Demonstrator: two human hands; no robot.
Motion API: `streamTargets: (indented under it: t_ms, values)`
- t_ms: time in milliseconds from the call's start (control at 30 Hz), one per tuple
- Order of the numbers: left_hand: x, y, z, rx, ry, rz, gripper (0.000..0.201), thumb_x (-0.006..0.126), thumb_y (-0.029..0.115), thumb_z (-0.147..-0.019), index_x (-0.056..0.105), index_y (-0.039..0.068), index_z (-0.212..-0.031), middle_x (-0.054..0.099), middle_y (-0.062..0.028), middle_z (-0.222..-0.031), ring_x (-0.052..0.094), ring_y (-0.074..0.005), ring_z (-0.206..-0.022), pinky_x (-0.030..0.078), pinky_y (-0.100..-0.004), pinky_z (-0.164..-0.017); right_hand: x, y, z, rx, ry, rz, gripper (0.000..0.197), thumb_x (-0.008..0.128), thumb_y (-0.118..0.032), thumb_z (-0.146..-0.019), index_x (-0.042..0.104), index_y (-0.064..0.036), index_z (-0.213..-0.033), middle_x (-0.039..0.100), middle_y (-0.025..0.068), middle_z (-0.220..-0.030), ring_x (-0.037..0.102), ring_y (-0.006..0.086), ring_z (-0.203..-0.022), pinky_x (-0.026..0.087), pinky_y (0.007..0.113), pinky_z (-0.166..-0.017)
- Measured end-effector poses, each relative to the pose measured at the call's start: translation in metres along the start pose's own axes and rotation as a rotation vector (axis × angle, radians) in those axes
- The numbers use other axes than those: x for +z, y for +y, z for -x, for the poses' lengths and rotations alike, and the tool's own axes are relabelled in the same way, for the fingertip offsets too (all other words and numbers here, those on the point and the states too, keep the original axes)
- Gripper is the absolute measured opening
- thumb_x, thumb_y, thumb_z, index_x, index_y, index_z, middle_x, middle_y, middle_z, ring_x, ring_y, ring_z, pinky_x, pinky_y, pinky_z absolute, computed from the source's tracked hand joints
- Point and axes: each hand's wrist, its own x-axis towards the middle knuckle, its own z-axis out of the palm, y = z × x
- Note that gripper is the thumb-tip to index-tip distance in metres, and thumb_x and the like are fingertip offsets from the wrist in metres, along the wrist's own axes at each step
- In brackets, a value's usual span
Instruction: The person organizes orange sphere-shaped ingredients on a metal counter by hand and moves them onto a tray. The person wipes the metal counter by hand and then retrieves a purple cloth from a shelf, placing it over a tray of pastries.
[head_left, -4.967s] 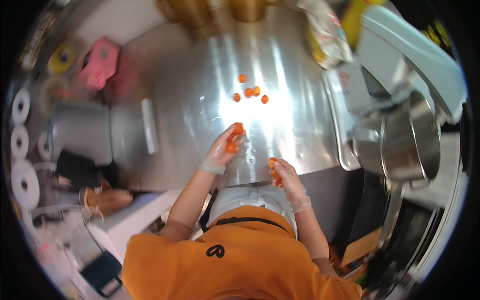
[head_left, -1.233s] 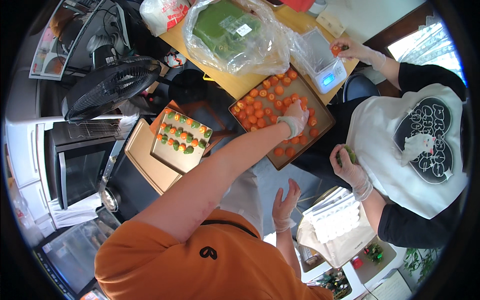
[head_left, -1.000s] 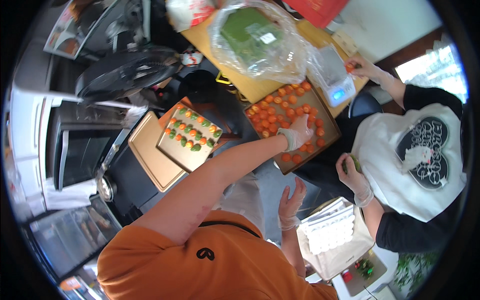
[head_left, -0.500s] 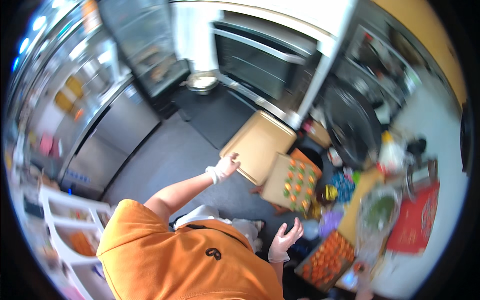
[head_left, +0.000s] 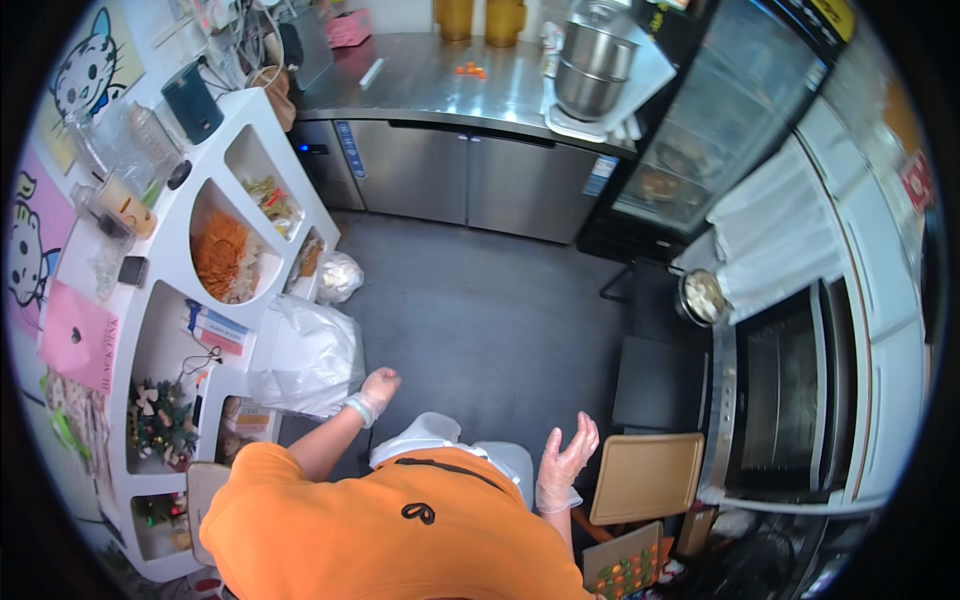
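Note:
My left hand (head_left: pixel 378 388), in a clear thin glove, hangs over the floor just right of a white plastic bag (head_left: pixel 308 352). Its fingers are loosely curled in, and nothing shows in them. On the other side, my gloved right hand (head_left: pixel 567 465) is raised with fingers stretched out and thumb apart, holding nothing. Right beside it lies a gold baking tray (head_left: pixel 648 478), not touching the hand. Below that, partly cut off by my arm, is a second tray (head_left: pixel 630 545) bearing small orange and green pieces.
A steel counter (head_left: pixel 430 85) with cabinets runs across the far side, a stand mixer (head_left: pixel 597 65) on it. A glass-door fridge (head_left: pixel 720 110) and an oven (head_left: pixel 785 390) stand at the right, with a bowl (head_left: pixel 703 297) near the oven. White shelving (head_left: pixel 170 260) lines the left.
My view has swung left, bringing the shelving and counter into full sight. The trays now sit at the lower right. My left hand has left the gold tray's side, and its fingers have curled.

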Motion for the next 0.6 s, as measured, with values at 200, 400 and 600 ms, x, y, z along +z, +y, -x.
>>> streamTargets:
  t_ms: [200,400,600]
  values:
    - [0.017,0.044,-0.059,-0.077,-0.089,0.107,0.031,0.063,0.017,-0.080,0.060,-0.002,-0.105,0.063,-0.0088,-0.095,0.057,-0.0160,-0.089,0.045,-0.0269,-0.080,0.061,0.016,-0.092,-0.057,-0.124,0.040,0.043,0.055,-0.014,-0.085,0.044,0.0032,-0.123,0.047,0.0207,-0.120,0.042,0.0367,-0.113,0.033,0.045,-0.098]
    - [0.064,0.184,-0.173,0.123,-0.275,0.092,0.041,0.057,0.023,-0.084,0.055,-0.003,-0.115,0.061,-0.0174,-0.112,0.057,-0.0249,-0.107,0.042,-0.0311,-0.092,0.139,0.053,-0.224,-0.062,-0.135,0.040,0.046,0.057,-0.011,-0.083,0.043,0.0036,-0.123,0.047,0.0209,-0.120,0.041,0.0369,-0.114,0.031,0.046,-0.098]
    - [0.044,0.308,-0.265,0.145,-0.246,0.087,0.043,0.059,0.022,-0.085,0.053,-0.003,-0.118,0.060,-0.0164,-0.113,0.058,-0.0246,-0.104,0.044,-0.0314,-0.091,0.208,0.017,-0.398,-0.123,-0.240,-0.100,0.042,0.054,-0.015,-0.088,0.043,0.0037,-0.124,0.046,0.0203,-0.122,0.040,0.0358,-0.117,0.033,0.043,-0.099]
